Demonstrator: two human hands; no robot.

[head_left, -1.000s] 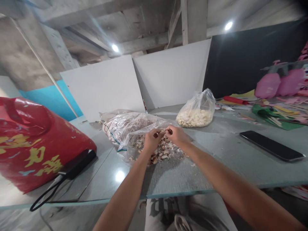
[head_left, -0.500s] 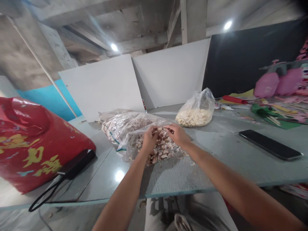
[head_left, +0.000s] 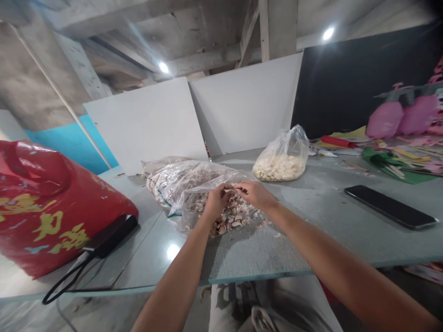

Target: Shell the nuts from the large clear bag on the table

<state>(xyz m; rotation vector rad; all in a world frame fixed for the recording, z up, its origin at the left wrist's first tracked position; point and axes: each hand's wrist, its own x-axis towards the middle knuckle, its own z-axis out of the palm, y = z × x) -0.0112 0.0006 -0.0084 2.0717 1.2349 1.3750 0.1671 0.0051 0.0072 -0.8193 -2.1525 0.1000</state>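
Observation:
My left hand [head_left: 217, 199] and my right hand [head_left: 253, 191] are over a heap of brownish and white shell-like pieces [head_left: 237, 216], at the mouth of a clear plastic bag [head_left: 194, 177]. Both hands are pinched, with fingertips almost meeting. Whatever is between the fingers is too small to make out. More of the same pieces fill the bag, which lies on its side with a blue-green strip along its edge. Behind my right hand stands a second clear bag [head_left: 282, 159] with pale cream pieces inside.
A red bag [head_left: 58, 198] with yellow lettering stands at the left, a black power bank [head_left: 116, 235] with a cable against it. On the right of the grey table [head_left: 259, 258] lie a phone [head_left: 391, 206], green sheet [head_left: 413, 173] and craft scraps, with pink spray bottles [head_left: 385, 121] behind.
My fingertips have come slightly closer together, and both hands have shifted a little over the heap. The bags and phone stay where they were.

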